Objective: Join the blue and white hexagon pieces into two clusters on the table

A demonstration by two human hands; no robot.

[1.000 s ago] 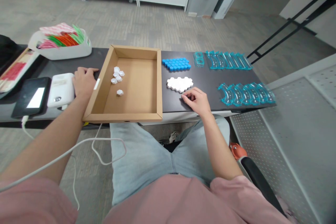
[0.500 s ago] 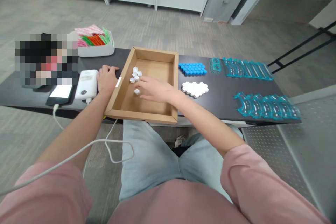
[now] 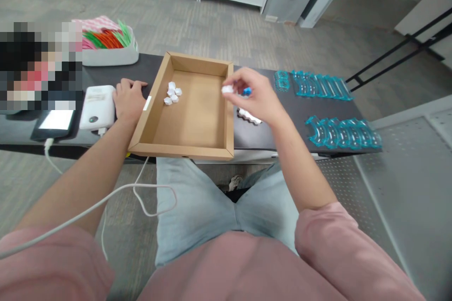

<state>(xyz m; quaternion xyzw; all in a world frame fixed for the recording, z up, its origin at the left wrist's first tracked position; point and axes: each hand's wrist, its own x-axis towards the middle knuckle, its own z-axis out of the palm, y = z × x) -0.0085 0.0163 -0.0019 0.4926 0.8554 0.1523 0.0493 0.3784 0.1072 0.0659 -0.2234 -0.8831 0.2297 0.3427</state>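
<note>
The right hand [image 3: 259, 96] pinches a small white hexagonal piece [image 3: 227, 88] between thumb and fingertips, held over the right wall of the shallow cardboard box [image 3: 187, 150] at the near edge of the matte black desk [image 3: 293, 108]. A few loose white hexagons [image 3: 173, 92] cluster in the box. The left hand [image 3: 129, 101] lies flat on the desk with its fingers loosely together, between the box and a smooth white power bank [image 3: 97, 107]. Translucent teal curved pieces [image 3: 342, 132] lie by the right edge.

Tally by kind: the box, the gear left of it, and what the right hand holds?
cardboard box: 1
white bin of coloured strips: 1
power bank: 1
phone: 1
white hex piece in right hand: 1
Total: 5 (blurred patch uncounted)
</note>
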